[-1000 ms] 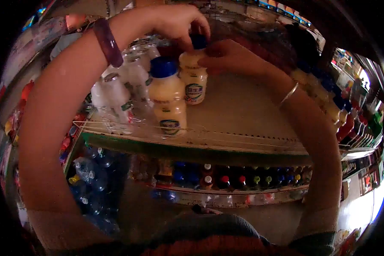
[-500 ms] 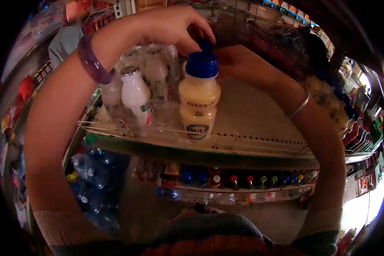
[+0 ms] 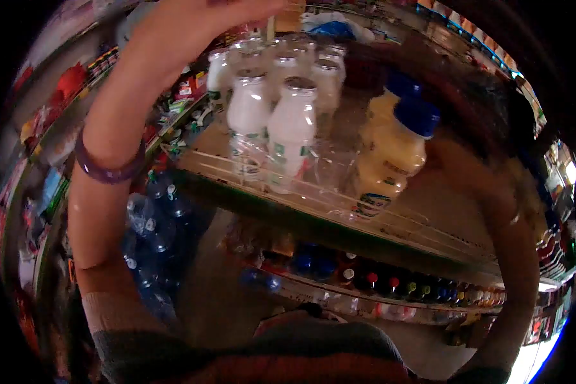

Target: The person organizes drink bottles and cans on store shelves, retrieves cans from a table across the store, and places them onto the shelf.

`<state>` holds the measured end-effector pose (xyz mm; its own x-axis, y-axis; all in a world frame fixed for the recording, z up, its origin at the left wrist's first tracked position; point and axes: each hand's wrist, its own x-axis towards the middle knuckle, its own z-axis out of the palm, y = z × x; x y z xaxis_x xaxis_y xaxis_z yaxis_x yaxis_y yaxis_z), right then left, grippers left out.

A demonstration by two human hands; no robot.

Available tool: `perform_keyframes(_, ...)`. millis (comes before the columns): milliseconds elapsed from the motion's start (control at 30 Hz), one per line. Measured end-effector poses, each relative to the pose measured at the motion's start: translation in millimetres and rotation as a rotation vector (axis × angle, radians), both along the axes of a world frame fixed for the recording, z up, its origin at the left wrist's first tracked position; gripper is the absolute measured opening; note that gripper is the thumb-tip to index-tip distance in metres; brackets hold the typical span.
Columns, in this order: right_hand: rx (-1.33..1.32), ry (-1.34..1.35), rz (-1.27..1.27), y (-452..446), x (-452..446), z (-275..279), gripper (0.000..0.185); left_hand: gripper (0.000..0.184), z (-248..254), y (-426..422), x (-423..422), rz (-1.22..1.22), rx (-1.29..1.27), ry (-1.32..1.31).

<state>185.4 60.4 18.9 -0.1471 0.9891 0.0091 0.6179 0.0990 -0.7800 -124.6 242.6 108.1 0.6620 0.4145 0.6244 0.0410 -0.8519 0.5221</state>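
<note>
My left hand [image 3: 240, 11] is raised at the top edge, above the white bottles, its visible fingers stretched out and partly cut off by the frame. Several white milk-drink bottles [image 3: 292, 125] with silvery tops stand grouped on the shelf [image 3: 422, 233], clear plastic wrap around their lower parts. To their right are two yellow drink bottles with blue caps, the front yellow bottle [image 3: 393, 153] hiding part of the rear yellow bottle [image 3: 379, 110]. My right hand [image 3: 457, 157] is dim and blurred close to the front yellow bottle's right side; its fingers and any contact are unclear.
A wire rail [image 3: 249, 173] runs along the shelf's front edge. Below is a lower shelf with a row of capped bottles [image 3: 393, 287]. Large blue-tinted plastic bottles [image 3: 160, 233] stand low at left, beside goods-filled shelves [image 3: 51, 173].
The view has swung left, so the bottles appear farther right and more white ones show. My left hand has left the blue caps and moved up and left. My right hand remains near the yellow bottles.
</note>
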Motion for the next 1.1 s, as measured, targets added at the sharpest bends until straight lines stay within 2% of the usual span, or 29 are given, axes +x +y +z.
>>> perform_keyframes(33, -0.030, 0.051, -0.018, -7, -5, -8, 0.056, 0.033, -16, 9, -16, 0.050, 0.014, -0.001)
perform_keyframes(167, -0.312, 0.120, -0.035, -6, -20, -7, 0.065, 0.035, -78, 6, -40, -0.001, -0.142, -0.011)
perform_keyframes(233, -0.216, 0.218, -0.021, -7, -30, -9, 0.066, 0.038, -90, -2, -33, -0.065, -0.169, 0.033)
perform_keyframes(267, -0.172, 0.262, -0.012, -8, -34, -9, 0.066, 0.041, -92, -4, -28, -0.002, -0.105, 0.058)
perform_keyframes(333, -0.248, 0.165, -0.071, -7, -30, -8, 0.067, 0.046, -92, -5, -21, 0.128, 0.025, 0.107)
perform_keyframes(367, -0.258, 0.148, -0.077, -7, -31, -8, 0.067, 0.055, -91, -2, -18, 0.096, -0.008, 0.145)
perform_keyframes(467, -0.234, 0.163, -0.062, -9, -37, -9, 0.067, 0.057, -98, 6, -15, -0.059, -0.180, 0.002)
perform_keyframes(567, -0.340, 0.062, -0.165, -12, -49, 0, 0.066, 0.054, -100, 12, -23, 0.021, -0.141, 0.017)
perform_keyframes(667, -0.116, 0.181, -0.038, -12, -34, -24, 0.053, 0.053, -97, 10, -29, -0.024, -0.247, -0.031)
perform_keyframes(767, -0.134, 0.104, -0.030, -10, -35, -19, 0.049, 0.056, -95, 12, -37, 0.016, -0.331, -0.036)
perform_keyframes(833, -0.152, 0.097, -0.054, -12, -40, -13, 0.047, 0.058, -93, 13, -41, 0.016, -0.401, -0.059)
perform_keyframes(1100, -0.188, 0.075, -0.076, -10, -25, -20, 0.048, 0.063, -100, 30, -51, 0.040, -0.376, -0.059)
